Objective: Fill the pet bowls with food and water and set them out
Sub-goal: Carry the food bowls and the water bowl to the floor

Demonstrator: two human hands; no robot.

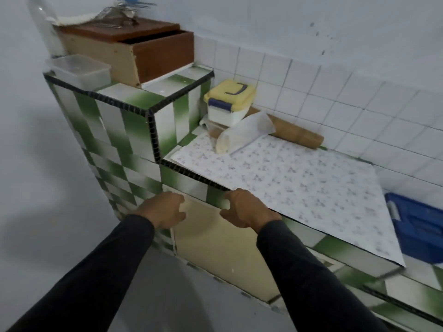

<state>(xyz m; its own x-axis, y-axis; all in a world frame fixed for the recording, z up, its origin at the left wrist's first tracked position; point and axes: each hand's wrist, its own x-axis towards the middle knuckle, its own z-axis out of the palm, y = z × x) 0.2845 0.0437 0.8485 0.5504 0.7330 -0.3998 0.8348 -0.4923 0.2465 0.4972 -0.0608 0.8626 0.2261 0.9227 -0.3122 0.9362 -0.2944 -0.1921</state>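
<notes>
No pet bowl shows in the head view. My left hand (164, 208) and my right hand (247, 208) reach forward side by side in dark sleeves. Both hover in front of a cream cupboard door (215, 245) set under the green and white tiled counter (134, 133). Fingers of both hands are loosely curled and hold nothing. My right hand is close to the counter's front edge. A white tub with a yellow lid (227, 101) stands at the back of the counter beside a clear plastic bag (242, 133).
A patterned sheet (299, 188) covers the lower counter. A wooden rolling pin (294, 133) lies along the tiled wall. A blue box (417, 226) sits at the right. On the raised step stand a clear plastic container (79, 70) and a brown wooden box (143, 49).
</notes>
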